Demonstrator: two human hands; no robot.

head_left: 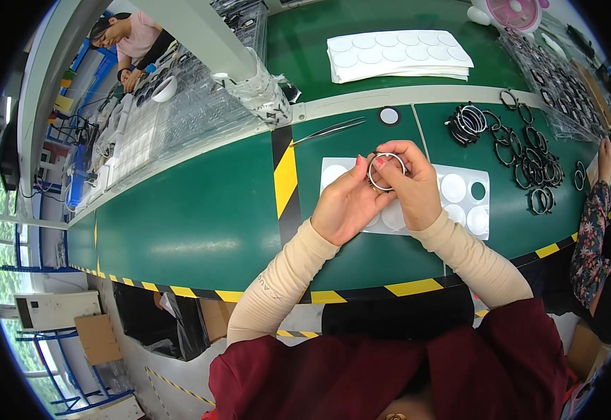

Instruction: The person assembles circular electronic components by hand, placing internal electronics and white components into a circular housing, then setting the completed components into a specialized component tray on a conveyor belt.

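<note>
A thin round ring point(370, 178), silver-white along its edge with black parts on it, is held up between both hands above the green table. My left hand point(347, 206) supports it from the left, thumb and fingers against its side. My right hand point(417, 185) grips it from the right, with fingers curled over its far edge and the thumb across its face. Beneath the hands lies a white sheet of round stickers point(465, 201), partly hidden; one green circle shows at its right. Metal tweezers point(333, 129) and a black-rimmed white disc point(389, 116) lie beyond the hands.
Many loose black-and-silver rings point(529, 164) and a stacked group of rings point(468, 122) lie to the right. A stack of white sticker sheets point(400, 59) sits beyond the metal rail. Another person's flowered sleeve point(591, 238) is at far right; a co-worker point(141, 35) sits upper left.
</note>
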